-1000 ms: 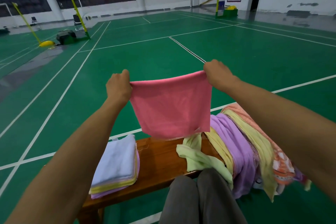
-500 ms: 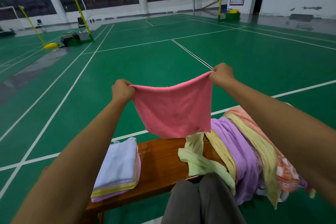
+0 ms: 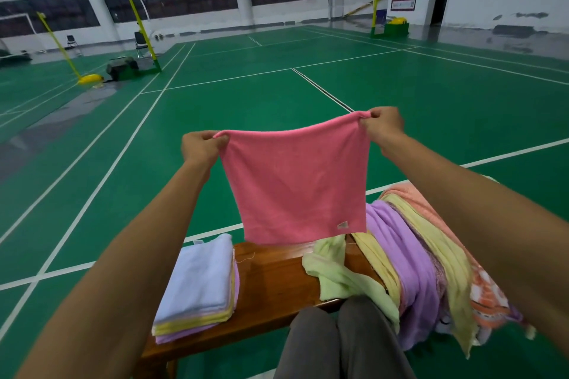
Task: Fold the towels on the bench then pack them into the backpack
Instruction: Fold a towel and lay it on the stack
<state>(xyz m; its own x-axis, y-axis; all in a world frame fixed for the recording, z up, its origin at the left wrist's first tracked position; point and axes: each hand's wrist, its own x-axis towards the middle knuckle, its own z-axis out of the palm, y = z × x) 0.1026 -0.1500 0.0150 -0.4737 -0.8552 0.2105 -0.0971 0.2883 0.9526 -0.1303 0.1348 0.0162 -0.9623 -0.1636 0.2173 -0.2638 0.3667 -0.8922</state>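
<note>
1. You have the pink towel (image 3: 294, 184) up in the air in front of you, above the wooden bench (image 3: 271, 280), hanging flat with a small label near its lower right corner. Its bottom edge hangs just above the bench top, apart from it as far as the view shows.
2. Your left hand (image 3: 200, 146) pinches the top left corner between curled fingers and thumb; your right hand (image 3: 385, 124) pinches the top right corner the same way, a little higher. Holding it by both top corners likely lets the cloth hang square, so the edges line up for the next fold.
3. Left on the bench sits the folded stack (image 3: 200, 283), a pale blue towel on top, with yellow and lilac layers under it. It is probably where this one goes once folded.
4. To the right lies the unfolded pile (image 3: 425, 258): light green, yellow, lilac and orange-patterned towels draped over the bench end and hanging down. A good deal of folding looks left to do.
5. Your knees (image 3: 341, 341), in grey trousers, press close to the bench's near edge.
6. No backpack is plainly in view; a dark bag-like shape (image 3: 121, 68) lies far off by a net post, too small to identify. The pile hides the bench's right end, and your fingertips are tucked behind the towel's corners.
</note>
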